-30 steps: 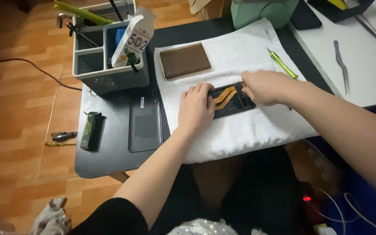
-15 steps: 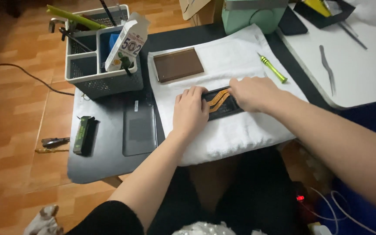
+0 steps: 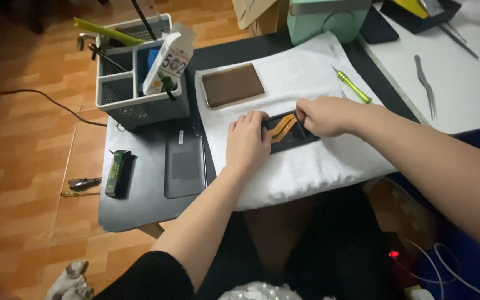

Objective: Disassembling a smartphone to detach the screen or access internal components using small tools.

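Note:
An opened black phone body (image 3: 285,132) with orange flex cables across it lies on a white towel (image 3: 318,166). My left hand (image 3: 246,141) presses flat on the phone's left end, fingers together. My right hand (image 3: 324,115) rests on the right end, its fingertips pinching at the top edge by the orange cables. What the fingertips hold is hidden. A brown rectangular panel (image 3: 233,84) lies on the towel just beyond my left hand.
A grey mesh organiser (image 3: 137,83) with tools and a small box stands at the back left. A dark flat slab (image 3: 185,165) and a small green-black block (image 3: 119,173) lie on the dark mat. A green screwdriver (image 3: 352,86) and metal tweezers (image 3: 425,83) lie to the right.
The view has shifted slightly. Both hands stay on the phone; my right hand's fingers have drawn in toward the top edge near the orange cables.

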